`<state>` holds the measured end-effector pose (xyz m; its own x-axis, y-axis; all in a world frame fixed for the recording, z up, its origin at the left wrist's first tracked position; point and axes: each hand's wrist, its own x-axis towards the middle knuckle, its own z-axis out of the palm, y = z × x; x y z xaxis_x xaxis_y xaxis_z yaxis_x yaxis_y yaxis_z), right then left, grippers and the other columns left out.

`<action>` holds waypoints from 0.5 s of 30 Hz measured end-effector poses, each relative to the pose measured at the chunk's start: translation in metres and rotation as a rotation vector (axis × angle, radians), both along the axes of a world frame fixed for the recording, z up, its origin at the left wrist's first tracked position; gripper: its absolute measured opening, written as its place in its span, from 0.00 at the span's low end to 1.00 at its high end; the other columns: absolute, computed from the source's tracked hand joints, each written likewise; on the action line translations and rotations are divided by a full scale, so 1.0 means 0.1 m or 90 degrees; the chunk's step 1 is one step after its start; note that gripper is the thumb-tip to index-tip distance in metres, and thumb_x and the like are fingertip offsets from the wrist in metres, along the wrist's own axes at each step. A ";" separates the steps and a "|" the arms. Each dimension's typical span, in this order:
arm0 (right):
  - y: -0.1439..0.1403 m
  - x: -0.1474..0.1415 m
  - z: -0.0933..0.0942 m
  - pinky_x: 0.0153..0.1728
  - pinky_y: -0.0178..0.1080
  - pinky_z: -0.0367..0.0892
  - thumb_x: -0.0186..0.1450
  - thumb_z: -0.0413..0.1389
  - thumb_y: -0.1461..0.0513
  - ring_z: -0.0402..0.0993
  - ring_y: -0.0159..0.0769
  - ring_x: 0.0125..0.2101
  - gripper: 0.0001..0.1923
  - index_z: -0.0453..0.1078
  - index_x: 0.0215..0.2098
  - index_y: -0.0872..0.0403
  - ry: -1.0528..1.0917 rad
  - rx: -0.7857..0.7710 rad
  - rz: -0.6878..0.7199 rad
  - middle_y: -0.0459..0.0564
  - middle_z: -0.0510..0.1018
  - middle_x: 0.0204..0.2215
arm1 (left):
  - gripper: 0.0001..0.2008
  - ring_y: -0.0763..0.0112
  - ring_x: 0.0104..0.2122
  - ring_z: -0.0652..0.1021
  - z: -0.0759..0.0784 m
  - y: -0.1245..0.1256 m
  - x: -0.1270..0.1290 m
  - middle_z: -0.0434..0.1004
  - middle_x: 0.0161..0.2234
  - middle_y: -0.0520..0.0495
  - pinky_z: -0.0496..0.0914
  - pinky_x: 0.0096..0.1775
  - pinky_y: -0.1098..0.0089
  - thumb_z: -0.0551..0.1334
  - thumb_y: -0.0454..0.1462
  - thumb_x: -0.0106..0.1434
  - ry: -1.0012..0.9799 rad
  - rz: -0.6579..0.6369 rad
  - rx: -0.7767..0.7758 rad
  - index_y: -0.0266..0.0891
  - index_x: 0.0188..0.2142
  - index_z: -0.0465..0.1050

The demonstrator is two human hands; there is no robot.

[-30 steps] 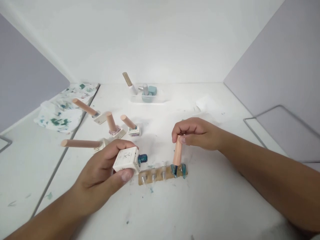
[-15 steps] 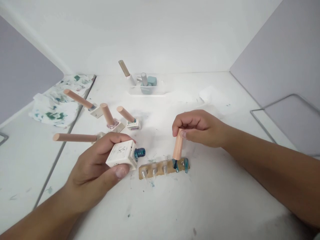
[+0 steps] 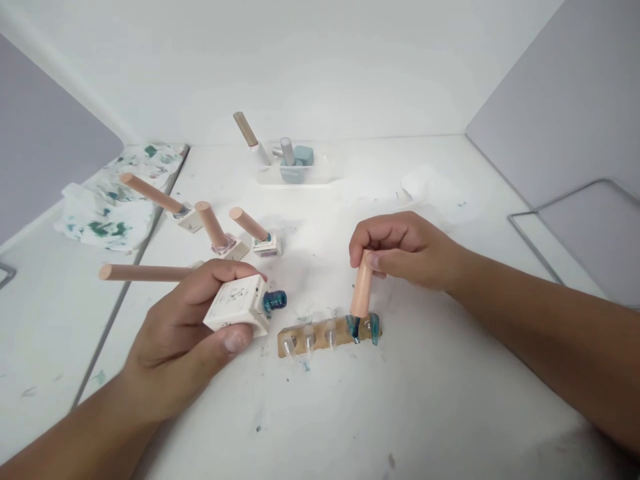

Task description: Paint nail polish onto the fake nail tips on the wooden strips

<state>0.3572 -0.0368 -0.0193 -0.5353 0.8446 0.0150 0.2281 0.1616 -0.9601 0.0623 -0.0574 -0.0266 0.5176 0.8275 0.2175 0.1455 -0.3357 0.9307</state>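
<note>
Unmoved: paint-flecked white table (image 3: 440, 400)

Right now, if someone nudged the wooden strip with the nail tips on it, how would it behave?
The wooden strip looks thin and flat on the table, so it would probably slide, not tip. It seems light, likely shifting easily. Its nail tips stand upright and could be knocked; two by the brush handle carry teal, possibly wet, polish.

Brush handle (image 3: 361, 293) over nail strip (image 3: 327, 335)
</note>
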 end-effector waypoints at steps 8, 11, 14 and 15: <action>0.02 0.00 -0.06 0.21 0.31 0.56 0.60 0.50 0.66 0.58 0.25 0.20 0.07 0.70 0.30 0.55 -0.056 0.034 -0.037 0.42 0.65 0.20 | 0.14 0.69 0.32 0.68 -0.01 0.00 -0.02 0.71 0.35 0.48 0.64 0.30 0.72 0.60 0.41 0.64 0.002 0.002 0.007 0.45 0.49 0.69; 0.05 0.01 -0.07 0.21 0.31 0.56 0.59 0.50 0.67 0.57 0.25 0.20 0.07 0.70 0.29 0.55 -0.052 0.031 -0.066 0.42 0.65 0.20 | 0.14 0.68 0.32 0.68 -0.01 -0.01 -0.02 0.71 0.35 0.48 0.64 0.30 0.70 0.61 0.42 0.63 -0.005 0.017 0.009 0.45 0.48 0.70; 0.04 0.02 -0.05 0.21 0.32 0.56 0.59 0.50 0.68 0.58 0.25 0.20 0.07 0.70 0.29 0.55 -0.003 0.007 -0.062 0.42 0.65 0.20 | 0.14 0.66 0.33 0.69 -0.01 -0.01 -0.02 0.72 0.36 0.48 0.64 0.31 0.69 0.62 0.42 0.63 -0.006 0.023 0.004 0.46 0.48 0.70; 0.02 0.01 -0.04 0.21 0.32 0.56 0.60 0.50 0.67 0.58 0.25 0.20 0.07 0.70 0.30 0.54 0.012 -0.003 -0.050 0.42 0.65 0.20 | 0.14 0.66 0.33 0.69 -0.01 -0.01 -0.02 0.72 0.36 0.48 0.64 0.31 0.69 0.61 0.42 0.63 -0.003 0.020 0.004 0.46 0.48 0.70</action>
